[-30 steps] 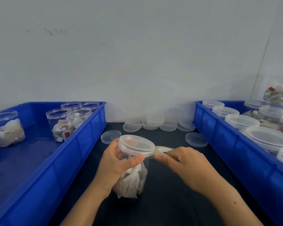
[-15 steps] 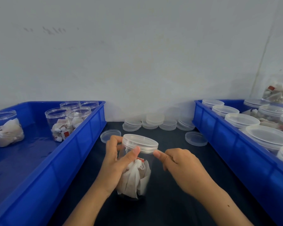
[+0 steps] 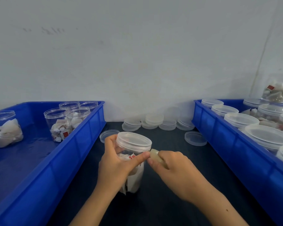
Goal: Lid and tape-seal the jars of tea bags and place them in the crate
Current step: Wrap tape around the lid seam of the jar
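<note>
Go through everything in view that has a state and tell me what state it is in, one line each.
held jar: lidded, upright, holds tea bags
left hand: grips the held jar
right hand: holds the tape roll at the jar's lid edge
left crate jars: unlidded
right crate jars: lidded
loose lids: stacked by the wall

Two bright blue crates (image 3: 82, 141) (image 3: 219, 134) are seen on a black tabletop (image 3: 167, 201). The clear jar (image 3: 132, 162) is capped with a translucent whitish lid (image 3: 134, 141); white tea bags (image 3: 136, 175) with red tags (image 3: 132, 156) are shown inside. The tape roll (image 3: 155, 154) is coloured pale yellowish.
</note>
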A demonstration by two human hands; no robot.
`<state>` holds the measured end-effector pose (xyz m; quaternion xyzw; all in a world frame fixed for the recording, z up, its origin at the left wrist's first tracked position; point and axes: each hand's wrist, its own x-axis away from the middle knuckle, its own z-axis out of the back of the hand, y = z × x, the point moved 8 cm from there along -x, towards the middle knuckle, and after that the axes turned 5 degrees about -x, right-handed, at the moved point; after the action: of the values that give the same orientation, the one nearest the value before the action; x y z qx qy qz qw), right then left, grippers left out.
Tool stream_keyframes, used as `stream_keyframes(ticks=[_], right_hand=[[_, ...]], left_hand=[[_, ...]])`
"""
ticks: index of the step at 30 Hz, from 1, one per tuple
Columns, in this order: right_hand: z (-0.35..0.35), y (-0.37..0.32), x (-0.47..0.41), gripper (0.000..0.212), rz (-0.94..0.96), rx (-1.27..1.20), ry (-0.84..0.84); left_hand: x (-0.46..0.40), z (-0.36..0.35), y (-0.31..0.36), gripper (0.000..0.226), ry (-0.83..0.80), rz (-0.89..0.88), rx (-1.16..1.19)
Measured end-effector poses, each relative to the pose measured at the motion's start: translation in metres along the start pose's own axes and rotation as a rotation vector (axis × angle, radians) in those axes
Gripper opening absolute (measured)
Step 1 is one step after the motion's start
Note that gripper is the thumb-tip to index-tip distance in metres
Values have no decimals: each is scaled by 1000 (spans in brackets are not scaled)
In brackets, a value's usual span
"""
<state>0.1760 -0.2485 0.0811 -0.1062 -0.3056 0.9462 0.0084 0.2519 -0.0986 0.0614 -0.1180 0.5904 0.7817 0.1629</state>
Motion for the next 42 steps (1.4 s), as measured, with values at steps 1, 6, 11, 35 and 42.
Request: stream_keyframes(ticks=[1, 6, 11, 35, 42], right_hand=[[-1, 1, 0, 55, -12, -68, -37], [12, 3, 1, 65, 8, -18, -50], [18, 7, 0, 53, 32, 99, -20], [17, -2, 1, 50, 45, 249, 213], [13, -4, 0, 48, 74, 135, 97]], left_hand=[[-1, 1, -3, 87, 4, 16, 12], [-4, 1, -5, 84, -24, 28, 63], [2, -9, -1, 79, -134, 69, 212], [13, -11, 16, 99, -94, -88, -144], [1, -5, 0, 106, -58, 21, -32]])
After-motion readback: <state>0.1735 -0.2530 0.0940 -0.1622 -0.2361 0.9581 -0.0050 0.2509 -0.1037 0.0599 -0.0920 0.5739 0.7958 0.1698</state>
